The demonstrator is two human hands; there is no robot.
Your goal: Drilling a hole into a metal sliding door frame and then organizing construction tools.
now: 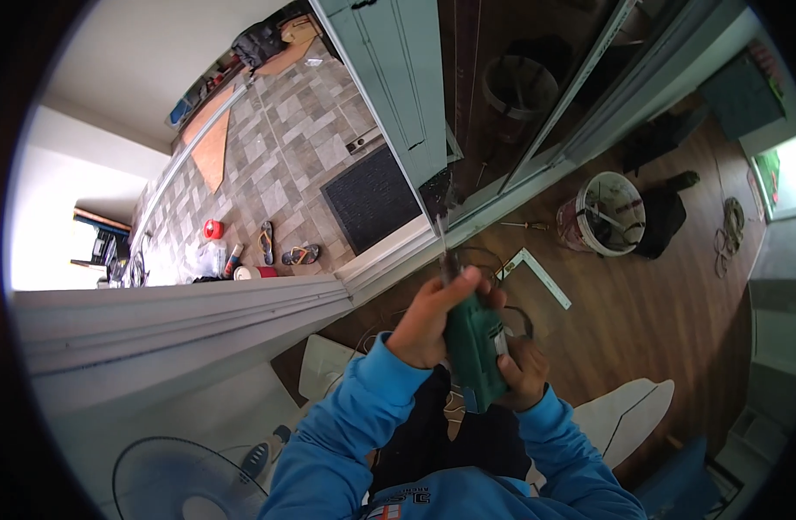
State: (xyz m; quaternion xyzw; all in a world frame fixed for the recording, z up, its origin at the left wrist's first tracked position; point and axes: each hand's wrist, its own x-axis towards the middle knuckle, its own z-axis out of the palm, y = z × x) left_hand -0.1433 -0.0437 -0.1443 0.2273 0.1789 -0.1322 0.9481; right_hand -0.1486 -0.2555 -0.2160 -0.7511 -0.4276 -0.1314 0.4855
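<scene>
Green plastic marks the power drill [472, 347] held upright in front of the person's chest, its bit pointing up toward the pale door frame [389, 260]. The left hand [433, 321] is wrapped closed around the drill's upper body near the chuck; the right hand [524, 373] is clenched on the lower grip, and a dark cord loops just behind it.

A white bucket [610, 212] stands on the brown wooden floor [658, 321] well to the right, with sticks or tool handles and dark scraps inside; what they are exactly cannot be told. A dark bag [662, 221] leans against it. A white square ruler [537, 273] lies between bucket and hands. Open floor stretches to the right of the hands; on the left the white frame edge runs close by. Beyond it lie a dark doormat [372, 198] and sandals [285, 247] on grey tiles.
</scene>
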